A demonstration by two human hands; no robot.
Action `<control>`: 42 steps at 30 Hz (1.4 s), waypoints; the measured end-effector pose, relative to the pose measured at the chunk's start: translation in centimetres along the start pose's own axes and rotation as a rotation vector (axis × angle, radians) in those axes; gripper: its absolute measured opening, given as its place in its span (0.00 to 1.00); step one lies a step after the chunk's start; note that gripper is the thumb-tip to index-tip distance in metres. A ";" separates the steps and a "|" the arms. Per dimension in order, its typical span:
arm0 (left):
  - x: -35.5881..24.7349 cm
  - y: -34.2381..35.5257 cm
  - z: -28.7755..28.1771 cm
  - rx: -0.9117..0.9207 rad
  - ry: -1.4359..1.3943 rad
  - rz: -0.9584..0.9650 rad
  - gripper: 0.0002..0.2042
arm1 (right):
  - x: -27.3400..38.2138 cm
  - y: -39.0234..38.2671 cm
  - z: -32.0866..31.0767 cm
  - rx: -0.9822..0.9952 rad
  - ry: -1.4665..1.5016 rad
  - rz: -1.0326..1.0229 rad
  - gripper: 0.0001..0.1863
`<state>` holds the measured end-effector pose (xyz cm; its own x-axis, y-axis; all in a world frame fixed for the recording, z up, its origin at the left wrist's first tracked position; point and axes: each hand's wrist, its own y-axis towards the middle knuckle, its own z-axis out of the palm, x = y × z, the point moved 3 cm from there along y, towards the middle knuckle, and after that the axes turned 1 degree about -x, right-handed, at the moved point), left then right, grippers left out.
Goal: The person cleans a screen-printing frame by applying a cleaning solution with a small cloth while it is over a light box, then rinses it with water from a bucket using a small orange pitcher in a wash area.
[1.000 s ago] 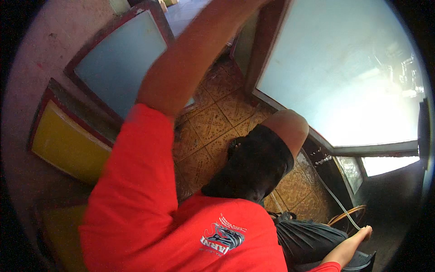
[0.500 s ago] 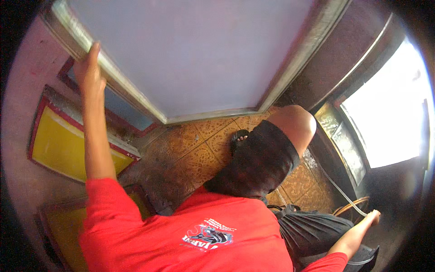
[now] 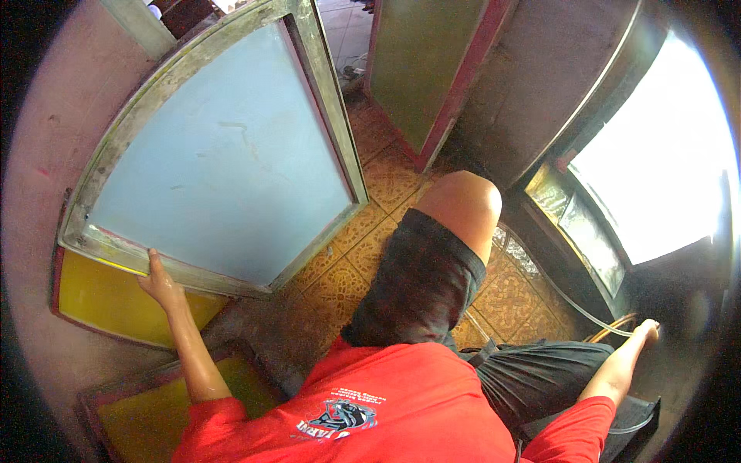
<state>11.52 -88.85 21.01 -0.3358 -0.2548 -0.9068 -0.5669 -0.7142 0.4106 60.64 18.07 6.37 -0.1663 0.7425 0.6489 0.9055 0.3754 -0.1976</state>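
Note:
My left hand [image 3: 160, 285] grips the lower edge of a large framed panel [image 3: 212, 166], which has a pale blue face in a worn, greyish frame and stands tilted along the left wall. Just beneath it is a smaller yellow panel with a red rim [image 3: 108, 293]. At the lower right, my right hand [image 3: 645, 332] is closed on the end of a clear hose [image 3: 583, 307]; whether it holds a fitting there is too small to tell.
Another yellow panel [image 3: 154, 417] lies lower left. An olive panel with a red edge [image 3: 417, 77] stands beyond the tiled floor [image 3: 340, 293]. To the right are a brightly lit white screen [image 3: 648, 147], a metal ledge and coiled orange hose [image 3: 606, 332].
The big blue panel has swung from the right across to the left wall. My left hand has come down from high up to its lower edge, while my right hand stays low on the hose.

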 end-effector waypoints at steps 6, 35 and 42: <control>-1.1 -4.0 1.1 -0.036 -0.063 0.007 0.21 | -0.5 -3.1 -3.3 0.056 -0.068 -0.175 0.30; -10.8 -2.7 9.1 0.622 -0.240 0.179 0.30 | -6.7 -3.9 -0.7 0.447 0.471 -0.278 0.13; -6.5 -8.1 15.7 0.818 0.067 0.168 0.30 | -6.5 4.4 -0.8 0.585 0.446 -0.158 0.15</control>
<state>6.50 -71.13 25.10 -0.4337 -0.3727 -0.8204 -0.8890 0.0284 0.4571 65.98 14.46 1.89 0.0091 0.4068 0.9135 0.5078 0.7851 -0.3547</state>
